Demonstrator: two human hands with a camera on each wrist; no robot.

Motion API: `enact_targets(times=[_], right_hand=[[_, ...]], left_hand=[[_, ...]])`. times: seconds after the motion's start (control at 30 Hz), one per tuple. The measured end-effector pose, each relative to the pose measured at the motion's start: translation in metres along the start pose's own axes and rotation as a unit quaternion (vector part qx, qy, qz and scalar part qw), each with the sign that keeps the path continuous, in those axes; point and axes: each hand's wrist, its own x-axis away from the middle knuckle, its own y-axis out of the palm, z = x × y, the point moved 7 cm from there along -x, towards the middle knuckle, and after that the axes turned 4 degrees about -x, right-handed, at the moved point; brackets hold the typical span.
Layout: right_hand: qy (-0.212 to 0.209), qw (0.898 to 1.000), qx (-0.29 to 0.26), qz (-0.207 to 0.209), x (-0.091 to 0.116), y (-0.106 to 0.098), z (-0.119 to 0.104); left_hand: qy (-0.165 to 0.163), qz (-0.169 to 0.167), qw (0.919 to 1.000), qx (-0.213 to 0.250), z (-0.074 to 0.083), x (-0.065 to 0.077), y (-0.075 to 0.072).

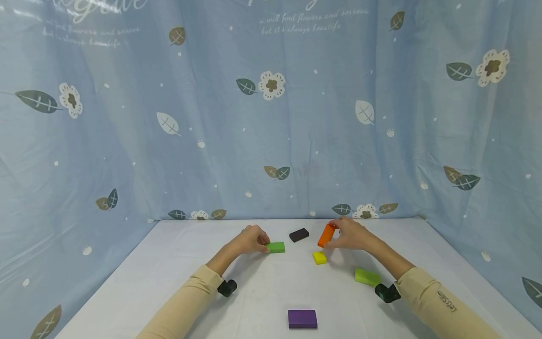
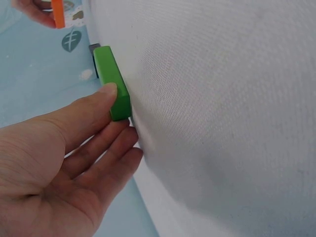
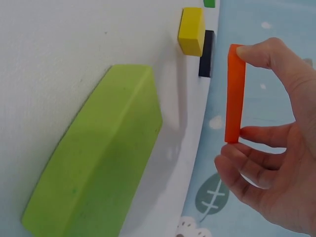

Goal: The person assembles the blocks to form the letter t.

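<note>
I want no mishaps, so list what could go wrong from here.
The orange block, held off the table by the right hand near its two ends, could slip and drop. Lowered carelessly, it might knock the yellow block close by. The left hand pinches the green block by one end, so that block may swivel.

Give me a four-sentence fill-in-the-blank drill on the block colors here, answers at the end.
1. The right hand grips a block whose color is ____.
2. The left hand pinches a block that is ____.
3. On the white table, the block nearest the bottom edge of the head view is ____.
4. In the right wrist view, the yellow block partly hides one that is ____.

Missing words: orange; green; purple; black.
</note>
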Motion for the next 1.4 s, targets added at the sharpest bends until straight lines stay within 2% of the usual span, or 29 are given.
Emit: enact_targets(times=[0.23,0.53,0.87,1.23,1.4], right_hand=[[-0.006,1.0,-0.005,-0.003,0.002,-0.001,-0.01],[-0.02,1.0,-0.003,-0.008,0.003,-0.003,-0.02],[-0.04,0.999,-0.006,-0.017,0.001,-0.005,-0.031],[-0.076,0.996,-0.02,-0.031,0.004,0.004,-0.047],[-0.086,0.995,-0.022,-0.038,0.006,0.009,-0.055]], left_hand=[[-0.01,-0.005,0.9999,0.005,0.0,0.001,-0.002],[-0.007,-0.012,0.9999,0.0,0.002,-0.002,-0.005],[-0.002,-0.005,1.0,-0.003,0.006,-0.005,-0.013],[-0.015,-0.011,0.9998,0.004,0.001,-0.001,-0.003],[-0.01,-0.01,0.9999,0.002,0.0,0.0,-0.001]])
